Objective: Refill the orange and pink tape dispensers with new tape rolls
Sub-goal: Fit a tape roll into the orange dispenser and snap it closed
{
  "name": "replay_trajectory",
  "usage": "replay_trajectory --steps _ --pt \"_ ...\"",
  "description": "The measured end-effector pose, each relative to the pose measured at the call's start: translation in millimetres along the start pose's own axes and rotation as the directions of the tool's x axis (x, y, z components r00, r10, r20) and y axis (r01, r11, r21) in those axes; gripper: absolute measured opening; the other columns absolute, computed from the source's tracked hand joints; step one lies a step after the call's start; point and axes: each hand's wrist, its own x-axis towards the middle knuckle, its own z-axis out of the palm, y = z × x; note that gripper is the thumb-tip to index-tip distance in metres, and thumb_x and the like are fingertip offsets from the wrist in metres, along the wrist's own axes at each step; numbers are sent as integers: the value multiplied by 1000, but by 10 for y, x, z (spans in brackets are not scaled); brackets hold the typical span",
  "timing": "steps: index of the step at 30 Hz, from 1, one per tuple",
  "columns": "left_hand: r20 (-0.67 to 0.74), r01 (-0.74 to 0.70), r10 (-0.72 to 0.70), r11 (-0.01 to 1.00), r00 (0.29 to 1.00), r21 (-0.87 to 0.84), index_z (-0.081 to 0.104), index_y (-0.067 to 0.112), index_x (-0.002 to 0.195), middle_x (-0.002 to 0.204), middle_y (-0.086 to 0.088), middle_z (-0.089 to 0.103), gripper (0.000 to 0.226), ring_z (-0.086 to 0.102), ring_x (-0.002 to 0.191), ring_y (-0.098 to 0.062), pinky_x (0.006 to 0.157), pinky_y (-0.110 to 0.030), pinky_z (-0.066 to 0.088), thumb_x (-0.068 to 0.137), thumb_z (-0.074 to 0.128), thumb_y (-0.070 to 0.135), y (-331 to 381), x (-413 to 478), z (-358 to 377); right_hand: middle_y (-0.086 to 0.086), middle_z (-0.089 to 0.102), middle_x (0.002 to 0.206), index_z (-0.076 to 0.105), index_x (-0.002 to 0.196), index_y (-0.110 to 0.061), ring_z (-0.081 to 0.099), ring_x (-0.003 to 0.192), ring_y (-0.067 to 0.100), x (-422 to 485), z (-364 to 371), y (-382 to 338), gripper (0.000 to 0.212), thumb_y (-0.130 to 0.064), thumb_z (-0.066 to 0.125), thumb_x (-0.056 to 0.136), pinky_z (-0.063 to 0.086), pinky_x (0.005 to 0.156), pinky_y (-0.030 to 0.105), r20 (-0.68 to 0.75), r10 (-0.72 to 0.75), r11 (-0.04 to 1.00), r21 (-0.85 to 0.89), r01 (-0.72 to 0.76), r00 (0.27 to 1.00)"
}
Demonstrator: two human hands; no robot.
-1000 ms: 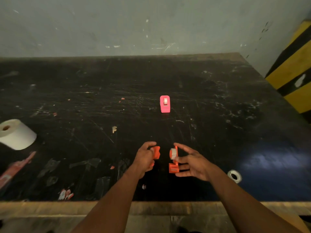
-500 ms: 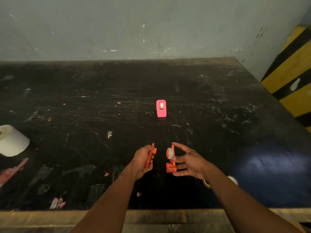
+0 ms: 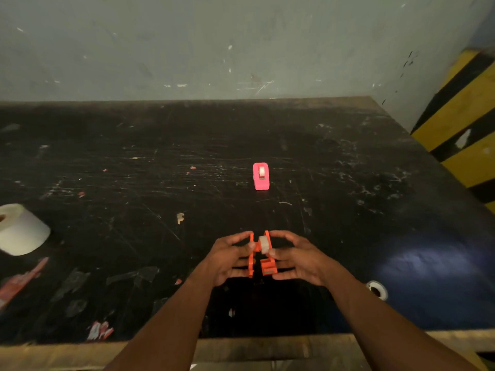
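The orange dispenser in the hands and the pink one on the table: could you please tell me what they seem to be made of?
The orange dispenser looks like moulded plastic: thin rigid walls, an even bright colour and a smooth surface. The pink dispenser is probably the same kind of plastic, solid in colour with a slight sheen. The tape roll in the orange one looks like whitish translucent film, but it is too small to be sure.

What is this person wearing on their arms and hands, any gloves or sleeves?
Nothing that shows. The left hand and the right hand are bare, with no gloves. The left forearm and the right forearm are uncovered to the frame's edge: no sleeves, watch or wristband in view.
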Motion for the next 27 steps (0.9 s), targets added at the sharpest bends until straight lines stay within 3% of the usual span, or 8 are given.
replay_trajectory --steps 6,11,15,20,27 --pt "-4 -3 3 1000 1000 -5 55 27 133 109 -6 74 45 72 96 -26 76 -45 60 90 64 15 12 -23 -67 12 74 109 57 123 -33 73 96 32 34 89 33 46 -6 68 87 60 70 42 -5 -2 1000 5 2 1000" --pt "21 11 -10 999 1000 -49 50 27 137 120 -9 69 42 68 106 -29 87 -50 57 97 52 15 13 -32 -97 11 75 107 58 122 -36 73 97 32 66 117 38 47 -8 69 86 59 71 42 -10 5 1000 27 -5 1000" --pt "61 15 -13 999 998 -45 45 27 141 121 -7 69 49 68 108 -27 85 -45 57 97 50 7 3 -55 -125 12 76 105 60 120 -36 73 96 31 53 134 24 45 -8 70 86 60 69 41 -9 8 1000 29 -8 1000" --pt "30 -6 8 997 1000 -71 46 25 141 122 -9 67 50 68 107 -26 78 -45 60 96 51 4 25 -92 -88 14 74 108 58 123 -34 73 97 32 36 210 14 45 -8 69 87 60 70 41 -9 3 999 35 -3 1000" --pt "-29 -32 30 996 999 -82 51 25 137 124 -8 66 48 67 108 -26 86 -50 58 95 53 2 21 -127 -11 14 74 110 56 125 -33 73 96 31 -35 264 -37 47 -7 68 88 60 71 42 -14 -8 1000 19 8 1000"
